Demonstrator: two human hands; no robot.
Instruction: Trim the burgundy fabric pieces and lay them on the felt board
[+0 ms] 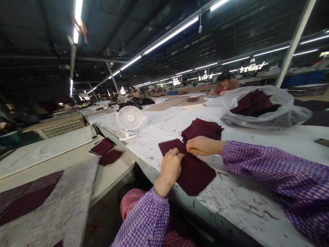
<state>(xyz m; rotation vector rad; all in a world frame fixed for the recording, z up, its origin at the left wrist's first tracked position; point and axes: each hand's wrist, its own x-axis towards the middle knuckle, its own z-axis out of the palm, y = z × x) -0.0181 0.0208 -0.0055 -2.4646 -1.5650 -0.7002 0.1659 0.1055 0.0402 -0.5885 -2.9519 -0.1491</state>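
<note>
- Left hand [169,169] is resting at the table's near edge with its fingers curling in, the tips pinching the upper edge of the near fabric piece [196,176].
- Right hand [203,145] is reaching in from the right, fingers drawn together, with the tips meeting the same edge just beside the left fingertips. Whether it is gripping or only pressing cannot be told.
- The near fabric piece, dark maroon, is lying flat on the white table [246,202], its lower corner reaching towards the table's front edge.
- A second maroon piece [171,145] is lying flat just behind the hands, touching or overlapping the first.
- A stack of maroon pieces [202,129] is sitting just behind the right hand.
- A clear plastic bag [259,106] holding more maroon pieces is lying further back on the right.
- A small white fan [129,120] is standing at the table's left edge.
- Two maroon pieces [102,146] are lying on the lower side bench to the left.
- A co-worker [226,85] is sitting at the far end, well apart.
</note>
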